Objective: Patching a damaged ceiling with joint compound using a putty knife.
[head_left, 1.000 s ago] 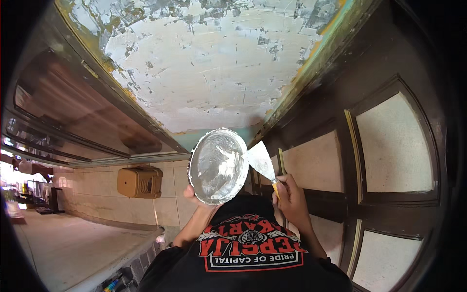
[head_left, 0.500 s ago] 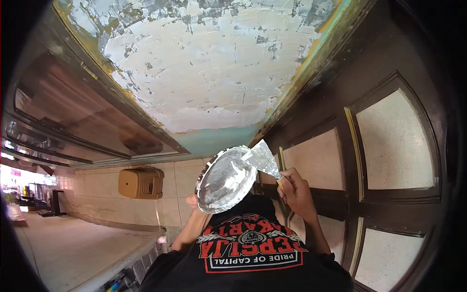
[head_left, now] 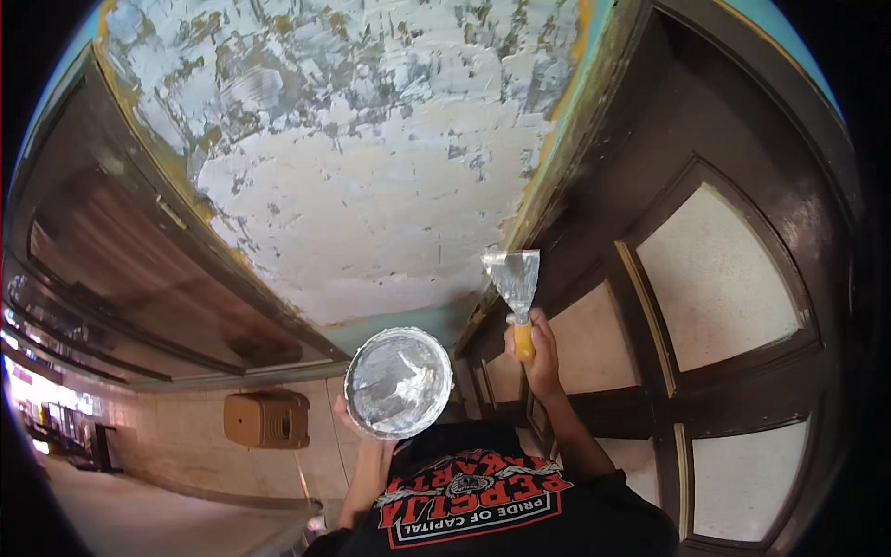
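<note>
My left hand [head_left: 347, 415] grips a round container [head_left: 376, 371] from its left side, most of the fingers hidden behind it. Whitish putty coats its rim and smears its inside, with a brighter lump toward the right. In my right hand [head_left: 540, 351] is a putty knife [head_left: 513, 280], held by its yellow handle, the blade pointing up and streaked with putty. The blade is apart from the container, up and to its right. In front is a wall [head_left: 362, 195] covered in pale putty, patchy and grey-brown higher up.
A dark brown door with pale panels [head_left: 724, 278] stands close on the right. Along the left runs a dark-framed window [head_left: 139, 260]. A brown plastic stool [head_left: 266, 420] sits on the tiled floor [head_left: 200, 455] at the lower left.
The putty knife has come away from the container's rim and turned upright. The container has shifted left and down, its inside now facing me more. More of the upper wall shows.
</note>
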Motion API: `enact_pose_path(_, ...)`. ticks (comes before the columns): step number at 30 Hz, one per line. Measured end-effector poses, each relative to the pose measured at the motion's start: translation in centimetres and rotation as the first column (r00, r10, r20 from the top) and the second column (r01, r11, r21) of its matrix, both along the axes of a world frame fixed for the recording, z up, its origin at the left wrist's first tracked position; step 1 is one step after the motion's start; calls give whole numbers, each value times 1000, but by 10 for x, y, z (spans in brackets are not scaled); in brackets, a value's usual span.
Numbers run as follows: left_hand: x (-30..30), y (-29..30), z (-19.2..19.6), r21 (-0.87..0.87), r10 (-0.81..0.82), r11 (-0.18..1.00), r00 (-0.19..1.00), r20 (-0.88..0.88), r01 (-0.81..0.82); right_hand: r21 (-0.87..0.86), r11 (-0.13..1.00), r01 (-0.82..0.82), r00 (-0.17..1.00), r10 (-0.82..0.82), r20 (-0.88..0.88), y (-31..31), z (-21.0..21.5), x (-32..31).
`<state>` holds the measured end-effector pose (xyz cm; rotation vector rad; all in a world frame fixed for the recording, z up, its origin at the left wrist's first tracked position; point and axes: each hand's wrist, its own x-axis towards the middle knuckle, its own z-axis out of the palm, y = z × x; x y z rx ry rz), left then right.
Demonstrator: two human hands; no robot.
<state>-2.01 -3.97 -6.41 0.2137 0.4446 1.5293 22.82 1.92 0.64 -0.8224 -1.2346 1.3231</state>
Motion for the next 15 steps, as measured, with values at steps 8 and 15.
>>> enact_pose_path(8, 4, -2, 17, -68, 53, 996, 999, 6, -53, 431, 765, 478, 855, -518, -29, 125, 35, 5)
enact_pose_path(15, -2, -8, 22, -86, 107, 990, 994, -29, -110, 560, 633, 535, 748, -663, 35, 188, 56, 6)
